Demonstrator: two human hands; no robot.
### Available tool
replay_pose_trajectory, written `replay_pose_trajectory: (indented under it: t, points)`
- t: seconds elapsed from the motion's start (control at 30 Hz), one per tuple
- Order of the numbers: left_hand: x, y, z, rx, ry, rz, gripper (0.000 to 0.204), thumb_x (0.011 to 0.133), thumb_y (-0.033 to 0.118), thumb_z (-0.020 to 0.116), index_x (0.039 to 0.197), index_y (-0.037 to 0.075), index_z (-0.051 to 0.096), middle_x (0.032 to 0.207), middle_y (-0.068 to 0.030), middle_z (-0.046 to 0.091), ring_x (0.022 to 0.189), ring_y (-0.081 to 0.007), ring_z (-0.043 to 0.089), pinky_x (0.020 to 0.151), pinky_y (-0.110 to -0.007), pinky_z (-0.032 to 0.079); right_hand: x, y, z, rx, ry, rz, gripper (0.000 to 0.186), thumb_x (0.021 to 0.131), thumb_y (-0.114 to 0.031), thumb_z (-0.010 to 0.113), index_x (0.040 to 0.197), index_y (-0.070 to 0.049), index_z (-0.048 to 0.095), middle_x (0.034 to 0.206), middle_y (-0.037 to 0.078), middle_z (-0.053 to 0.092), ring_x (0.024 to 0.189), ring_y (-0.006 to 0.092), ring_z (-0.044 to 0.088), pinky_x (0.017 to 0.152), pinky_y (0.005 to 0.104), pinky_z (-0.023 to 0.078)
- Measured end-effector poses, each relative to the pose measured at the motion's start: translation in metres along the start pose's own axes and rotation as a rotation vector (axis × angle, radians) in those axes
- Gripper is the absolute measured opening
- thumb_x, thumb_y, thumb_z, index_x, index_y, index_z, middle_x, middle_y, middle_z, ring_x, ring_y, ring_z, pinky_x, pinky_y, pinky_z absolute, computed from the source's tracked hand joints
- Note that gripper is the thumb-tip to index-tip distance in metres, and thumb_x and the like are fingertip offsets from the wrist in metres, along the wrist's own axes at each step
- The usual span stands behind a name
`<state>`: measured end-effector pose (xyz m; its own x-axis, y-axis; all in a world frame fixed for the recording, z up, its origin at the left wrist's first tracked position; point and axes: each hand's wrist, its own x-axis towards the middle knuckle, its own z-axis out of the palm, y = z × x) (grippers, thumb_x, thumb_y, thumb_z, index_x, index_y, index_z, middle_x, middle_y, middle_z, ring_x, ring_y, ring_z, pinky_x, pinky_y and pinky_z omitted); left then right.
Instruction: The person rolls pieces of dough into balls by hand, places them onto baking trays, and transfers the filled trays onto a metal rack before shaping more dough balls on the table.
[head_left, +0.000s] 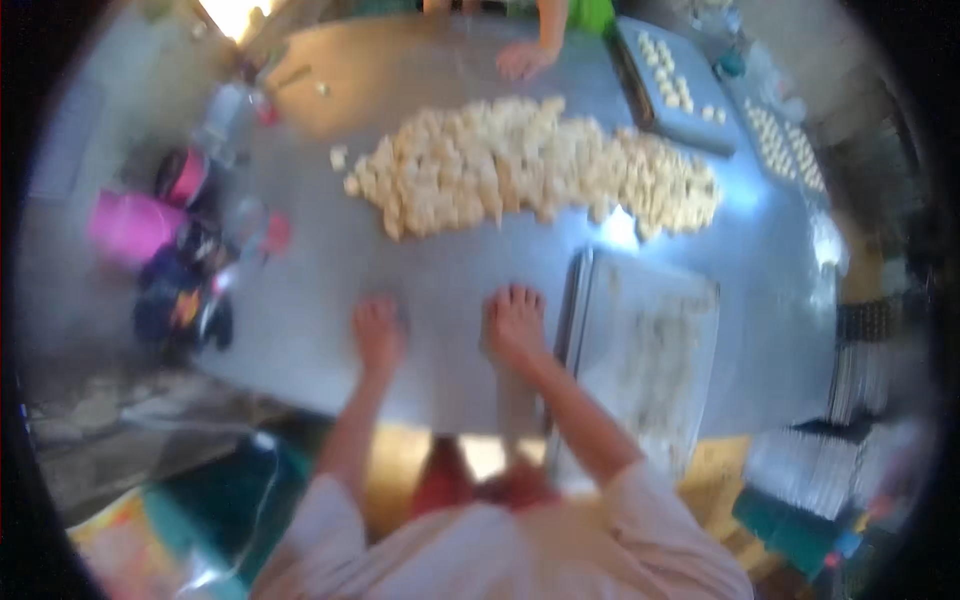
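Observation:
My left hand (378,332) is low over the metal table (440,350), palm down. Motion blur smears its fingers, so their pose is unclear. To its right, my right hand (517,320) rests on the metal with its fingers curled and close together. Whatever lies under that palm, if anything, is hidden. Beyond both hands spreads a wide heap of pale dough pieces (470,170), reaching from left of centre toward the right. A shallow metal tray (650,350) with a stained surface lies just right of my right hand.
Across the table a co-worker's hand (522,60) touches the metal. Rows of dough pieces sit on a tray (705,128) at the far right, and another tray holds more. A pink bucket (135,225) and several dark items stand off the left edge.

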<state>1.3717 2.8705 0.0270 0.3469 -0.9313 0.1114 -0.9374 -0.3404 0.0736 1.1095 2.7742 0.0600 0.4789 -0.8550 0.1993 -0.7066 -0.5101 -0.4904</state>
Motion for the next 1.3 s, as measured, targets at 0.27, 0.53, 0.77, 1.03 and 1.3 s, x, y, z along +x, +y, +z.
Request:
replay_pose_trajectory:
  t: [0.27, 0.53, 0.77, 1.03, 1.3]
  points:
    - [-0.039, 0.089, -0.015, -0.110, 0.247, 0.126, 0.015, 0.099, 0.019, 0.056, 0.102, 0.006, 0.063, 0.090, -0.0183, 0.064, 0.087, -0.0396, 0.061, 0.079, -0.053, 0.048, -0.051, -0.014, 0.025, -0.007, -0.076, -0.088, 0.020, 0.090, -0.016, 0.058, 0.105, -0.004, 0.062, 0.103, 0.019, 0.057, 0.101, 0.0397, 0.055, 0.090, 0.0516, 0.043]
    - [-0.082, 0.014, -0.009, -0.198, 0.232, 0.011, 0.017, 0.098, 0.020, 0.055, 0.106, 0.007, 0.064, 0.102, -0.0181, 0.066, 0.100, -0.0387, 0.062, 0.085, -0.054, 0.048, -0.067, -0.017, -0.009, -0.083, -0.174, 0.023, 0.019, 0.096, -0.017, 0.053, 0.109, -0.005, 0.060, 0.110, 0.018, 0.059, 0.109, 0.0364, 0.057, 0.096, 0.0499, 0.044]
    - [0.006, -0.034, 0.011, -0.290, -0.051, 0.138, 0.014, 0.088, 0.014, 0.066, 0.098, 0.005, 0.062, 0.090, -0.0176, 0.067, 0.083, -0.0372, 0.064, 0.071, -0.052, 0.050, 0.032, -0.021, 0.023, 0.031, -0.108, -0.169, 0.016, 0.089, -0.012, 0.060, 0.103, -0.007, 0.064, 0.105, 0.016, 0.060, 0.107, 0.0382, 0.056, 0.095, 0.0484, 0.043]
    - [0.010, 0.026, -0.002, -0.115, 0.107, 0.087, 0.022, 0.092, 0.008, 0.060, 0.114, 0.006, 0.065, 0.109, -0.0172, 0.068, 0.100, -0.0394, 0.064, 0.091, -0.050, 0.050, 0.002, -0.023, 0.034, -0.014, -0.023, -0.190, 0.020, 0.088, -0.015, 0.059, 0.104, -0.004, 0.063, 0.104, 0.020, 0.062, 0.104, 0.0391, 0.058, 0.092, 0.0515, 0.046]
    - [-0.094, -0.004, -0.018, -0.083, 0.009, 0.020, 0.020, 0.099, 0.019, 0.059, 0.112, 0.005, 0.064, 0.101, -0.0154, 0.064, 0.096, -0.0351, 0.062, 0.089, -0.049, 0.049, -0.065, 0.007, -0.012, -0.182, -0.168, 0.095, 0.023, 0.086, -0.015, 0.061, 0.107, -0.006, 0.064, 0.106, 0.019, 0.062, 0.103, 0.0385, 0.058, 0.093, 0.0527, 0.046]
